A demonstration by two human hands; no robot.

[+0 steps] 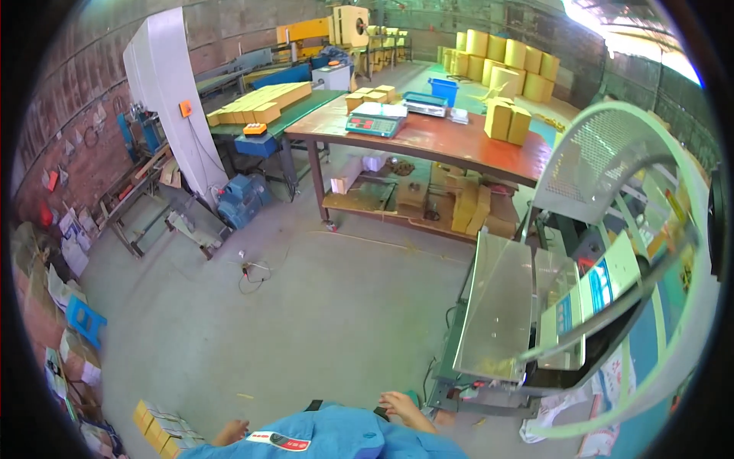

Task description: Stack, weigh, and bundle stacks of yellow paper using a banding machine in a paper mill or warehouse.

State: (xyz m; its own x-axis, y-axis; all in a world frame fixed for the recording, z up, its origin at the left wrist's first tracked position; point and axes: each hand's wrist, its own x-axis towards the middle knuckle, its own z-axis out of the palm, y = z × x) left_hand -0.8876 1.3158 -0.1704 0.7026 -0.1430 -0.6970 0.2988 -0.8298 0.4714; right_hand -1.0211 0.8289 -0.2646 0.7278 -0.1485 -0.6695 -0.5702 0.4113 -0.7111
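Observation:
Low in the head view, my left hand (232, 431) hangs beside my blue jacket (336, 434). Its fingers look loosely bent and nothing shows in them. The nearest thing to it is a stack of yellow blocks (159, 430) on the floor at the lower left. My right hand (399, 405) is raised in front of my body, its fingers slightly bent and apart, holding nothing that I can see. Close by it lies a black strap (381, 414) over the jacket. Both hands are small at the lower edge, so finer finger detail is hard to see.
A machine with a metal tray (497, 306) and a pale round guard (604, 153) stands at right. Ahead, a red-topped table (451, 136) bears a scale (375, 125) and yellow blocks. A blue motor (243, 200) and loose cable (248, 269) are on the floor; a blue stool (86, 321) stands left.

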